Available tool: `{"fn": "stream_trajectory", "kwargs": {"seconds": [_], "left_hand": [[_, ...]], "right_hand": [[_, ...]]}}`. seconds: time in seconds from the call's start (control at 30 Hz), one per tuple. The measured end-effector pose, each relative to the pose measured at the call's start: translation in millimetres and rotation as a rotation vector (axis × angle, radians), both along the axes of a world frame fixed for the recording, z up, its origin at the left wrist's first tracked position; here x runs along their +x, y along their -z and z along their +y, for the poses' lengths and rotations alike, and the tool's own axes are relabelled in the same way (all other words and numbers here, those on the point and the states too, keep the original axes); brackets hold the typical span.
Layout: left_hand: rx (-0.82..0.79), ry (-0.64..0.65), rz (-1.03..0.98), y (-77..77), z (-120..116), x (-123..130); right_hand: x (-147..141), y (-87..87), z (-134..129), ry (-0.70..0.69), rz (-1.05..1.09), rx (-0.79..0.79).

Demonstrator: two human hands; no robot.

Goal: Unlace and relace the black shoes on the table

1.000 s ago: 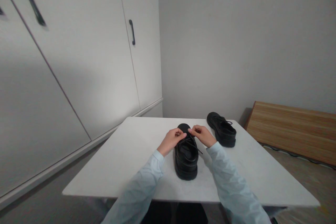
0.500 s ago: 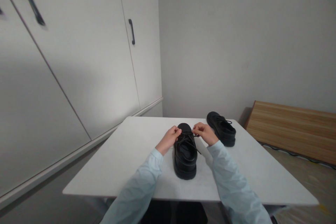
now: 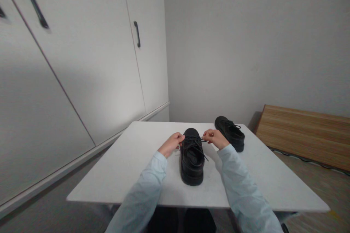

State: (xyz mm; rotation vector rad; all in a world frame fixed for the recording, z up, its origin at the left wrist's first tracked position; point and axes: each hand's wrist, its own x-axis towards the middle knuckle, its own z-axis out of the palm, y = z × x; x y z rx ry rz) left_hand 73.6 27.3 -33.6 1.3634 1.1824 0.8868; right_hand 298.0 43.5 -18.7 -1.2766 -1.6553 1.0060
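A black lace-up shoe [image 3: 192,173] stands on the white table, its toe pointing away from me. At the left of its lacing, my left hand [image 3: 173,143] pinches a black shoelace, mostly hidden by the fingers. On the other side, my right hand [image 3: 214,138] is closed on the shoelace [image 3: 203,139], which runs from the shoe's front to my fingertips. A loose lace end hangs over the shoe's right side. Behind my right hand sits a second black shoe [image 3: 232,134] with its lace in a loop.
The white table [image 3: 115,174] reaches toward the corner of the room. White cabinets [image 3: 95,62] with dark handles line the left. A wood-grain board [image 3: 303,134] leans by the wall at the right.
Both hands have moved apart, the left one outward to the left and the right one slightly to the right. The lace is drawn out sideways between them across the shoe.
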Motion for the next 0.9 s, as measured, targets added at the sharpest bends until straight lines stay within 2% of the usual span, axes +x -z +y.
{"fn": "stream_trajectory", "kwargs": {"seconds": [0.27, 0.5, 0.6, 0.73, 0.9], "left_hand": [[-0.207, -0.033, -0.078, 4.3, 4.4, -2.8], [-0.228, -0.045, -0.070, 6.5, 6.0, -3.6], [-0.181, -0.045, -0.060, 5.9, 4.4, -2.6], [-0.095, -0.070, -0.026, 2.4, 1.1, -0.1], [0.115, -0.096, 0.010, -0.4, 1.9, 1.8]], "right_hand": [[6.2, 4.7, 4.1, 0.014, 0.028, -0.166], [8.3, 8.3, 7.1, 0.023, 0.066, -0.253], [7.2, 10.3, 9.0, 0.019, 0.044, -0.202], [1.8, 12.8, 10.6, 0.012, 0.016, -0.046], [-4.7, 9.5, 6.2, -0.003, 0.043, 0.129]]}}
